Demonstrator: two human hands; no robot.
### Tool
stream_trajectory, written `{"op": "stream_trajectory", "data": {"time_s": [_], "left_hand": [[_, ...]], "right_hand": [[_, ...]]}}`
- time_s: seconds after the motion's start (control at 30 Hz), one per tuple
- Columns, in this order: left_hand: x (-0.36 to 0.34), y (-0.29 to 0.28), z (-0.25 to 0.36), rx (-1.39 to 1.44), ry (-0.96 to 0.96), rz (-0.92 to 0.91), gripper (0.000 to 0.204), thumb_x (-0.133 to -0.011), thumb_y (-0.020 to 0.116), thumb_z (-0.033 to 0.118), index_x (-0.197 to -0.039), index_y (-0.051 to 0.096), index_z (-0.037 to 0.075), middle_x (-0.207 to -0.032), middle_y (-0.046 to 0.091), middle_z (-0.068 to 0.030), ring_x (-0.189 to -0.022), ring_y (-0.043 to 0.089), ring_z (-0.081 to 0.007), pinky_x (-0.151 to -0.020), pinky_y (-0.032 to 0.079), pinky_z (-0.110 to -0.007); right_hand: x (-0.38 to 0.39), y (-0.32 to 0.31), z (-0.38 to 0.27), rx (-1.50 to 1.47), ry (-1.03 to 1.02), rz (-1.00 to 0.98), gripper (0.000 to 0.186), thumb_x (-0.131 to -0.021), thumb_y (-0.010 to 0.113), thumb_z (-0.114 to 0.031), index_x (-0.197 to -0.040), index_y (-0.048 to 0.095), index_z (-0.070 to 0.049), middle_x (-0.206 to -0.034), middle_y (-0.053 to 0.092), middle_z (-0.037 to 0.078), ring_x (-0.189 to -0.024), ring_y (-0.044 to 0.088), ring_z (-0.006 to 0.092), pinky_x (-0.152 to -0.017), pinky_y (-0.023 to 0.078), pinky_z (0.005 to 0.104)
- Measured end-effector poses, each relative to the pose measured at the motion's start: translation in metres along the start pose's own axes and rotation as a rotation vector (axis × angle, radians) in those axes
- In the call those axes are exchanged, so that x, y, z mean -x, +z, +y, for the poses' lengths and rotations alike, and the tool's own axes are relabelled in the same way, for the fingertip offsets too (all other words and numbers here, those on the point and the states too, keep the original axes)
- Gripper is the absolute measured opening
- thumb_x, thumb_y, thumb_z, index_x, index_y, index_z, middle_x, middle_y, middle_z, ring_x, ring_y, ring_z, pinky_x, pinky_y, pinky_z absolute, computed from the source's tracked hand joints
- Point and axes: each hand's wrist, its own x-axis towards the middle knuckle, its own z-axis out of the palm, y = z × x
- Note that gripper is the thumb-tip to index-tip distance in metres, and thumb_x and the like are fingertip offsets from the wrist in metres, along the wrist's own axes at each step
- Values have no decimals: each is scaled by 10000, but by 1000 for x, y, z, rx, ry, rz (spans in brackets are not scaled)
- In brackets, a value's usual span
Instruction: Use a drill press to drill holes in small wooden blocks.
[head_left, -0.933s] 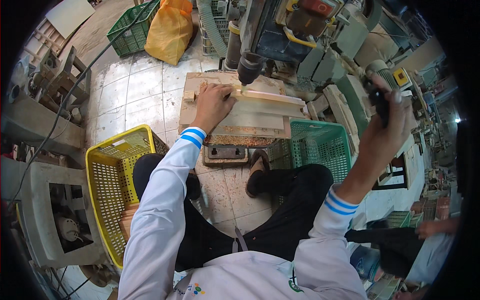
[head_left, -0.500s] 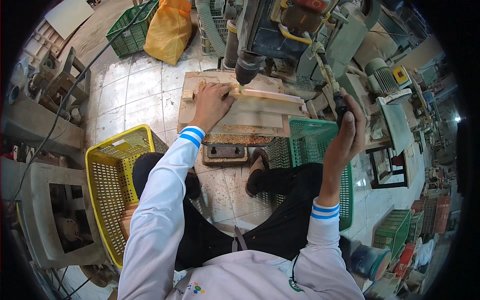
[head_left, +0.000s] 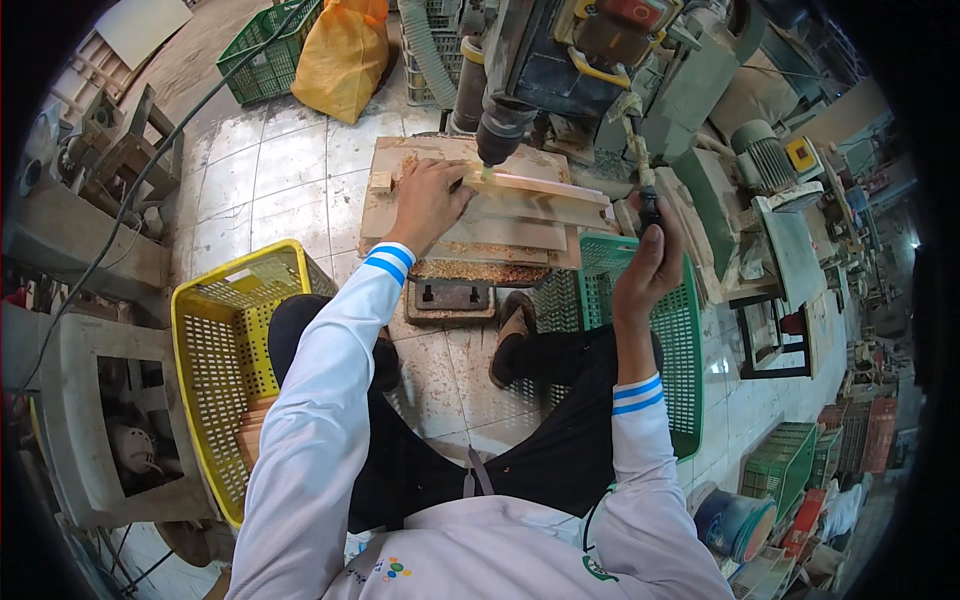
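Observation:
My left hand (head_left: 432,198) presses on a pale wooden strip (head_left: 540,190), its fingers curled at the strip's left end, just left of the drill chuck (head_left: 500,130). A small bit under the chuck reaches the strip. The strip lies on a sawdust-strewn board (head_left: 500,231) on the machine table, with a small wooden block (head_left: 381,181) at the left. My right hand (head_left: 650,250) is closed round the black handle (head_left: 649,208) of the drill press's lever (head_left: 637,140), to the right of the board.
A yellow basket (head_left: 185,330) holding wood pieces stands at my left, a green basket (head_left: 685,350) at my right. Machinery (head_left: 110,420) lines both sides. A yellow sack (head_left: 335,70) and green crate (head_left: 245,55) lie behind; a cable crosses on the left. More crates (head_left: 780,450) sit lower right.
My right hand has come down and leftward, pulling the lever handle toward me. My left hand stays in place on the strip. The person seen at lower right earlier is out of view.

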Motion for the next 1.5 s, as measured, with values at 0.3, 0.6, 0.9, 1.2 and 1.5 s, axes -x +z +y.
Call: {"op": "stream_trajectory", "data": {"time_s": [0.3, 0.6, 0.9, 1.2, 1.5], "left_hand": [[1, 0, 2, -1, 0, 27, 334, -798, 738, 194, -1097, 735, 44, -1043, 718, -114, -1025, 612, -314, -931, 482, -422], [-1, 5, -6, -13, -9, 1, 318, -805, 735, 211, -1085, 740, 59, -1026, 721, -106, -998, 619, -316, -917, 489, -423], [0, 0, 1, 24, -39, 10, 316, -792, 727, 198, -1087, 738, 84, -1084, 713, -91, -1071, 612, -309, -1005, 438, -422], [-3, -11, -1, -100, -6, 23, 298, -756, 759, 219, -1045, 747, 147, -1150, 686, -21, -1211, 530, -277, -1105, 252, -612], [14, -69, -28, -317, -123, -41, 341, -772, 701, 164, -1112, 729, 170, -1386, 569, -68, -1366, 414, -329, -1107, 164, -708]], "right_hand": [[8, 10, 5, -86, 96, -76, 346, -1059, 514, -206, -1352, 549, -26, -1012, 672, 64, -797, 628, 113, -702, 532, 273], [-111, -35, -82, -438, -29, -41, 574, -1079, 394, -387, -1495, 289, -5, -907, 651, 167, -787, 653, 192, -732, 552, 332], [-51, 15, 57, 448, 166, -646, 282, -920, 617, -137, -1192, 671, -86, -1110, 685, 134, -988, 649, 305, -907, 485, 401], [-15, 12, 96, 633, 60, -671, 261, -846, 705, -169, -1096, 716, -97, -1038, 617, 73, -1015, 560, 324, -894, 429, 438], [5, 72, 63, 488, -46, -630, 246, -852, 696, -166, -1084, 702, -84, -1053, 586, 100, -1044, 550, 328, -910, 442, 458]]}}
